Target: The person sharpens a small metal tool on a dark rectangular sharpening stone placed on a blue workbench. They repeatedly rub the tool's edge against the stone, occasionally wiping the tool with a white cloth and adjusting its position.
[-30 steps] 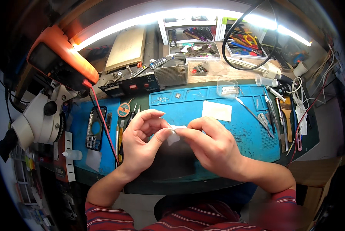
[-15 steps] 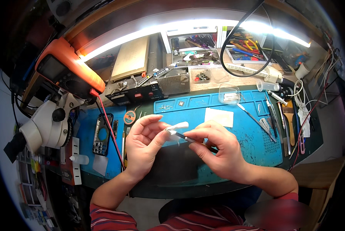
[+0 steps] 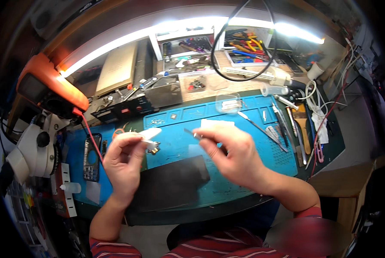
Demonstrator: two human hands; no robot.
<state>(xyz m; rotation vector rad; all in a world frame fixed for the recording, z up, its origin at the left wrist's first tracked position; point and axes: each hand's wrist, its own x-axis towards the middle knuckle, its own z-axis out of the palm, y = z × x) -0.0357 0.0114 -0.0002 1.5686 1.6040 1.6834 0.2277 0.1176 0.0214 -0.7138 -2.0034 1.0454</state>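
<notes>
The hands have pulled apart since half a second ago, when the tweezers' tip was meeting the white piece. Now the left hand (image 3: 123, 160) is pinching that white piece (image 3: 148, 135) between thumb and fingertips, other fingers curled, with a small metal part (image 3: 153, 149) hanging just under it. The right hand (image 3: 234, 155) is gripping thin tweezers (image 3: 191, 133) in closed fingers, their tip pointing toward 10 o'clock, apart from the piece. Both are hovering over the blue mat (image 3: 248, 129). A dark pad (image 3: 171, 182) is lying at 6 o'clock of the hands. A phone (image 3: 92, 157) is lying at 9 o'clock, beside a red lead (image 3: 91, 139). An orange meter (image 3: 50, 91) is sitting at 10 o'clock.
</notes>
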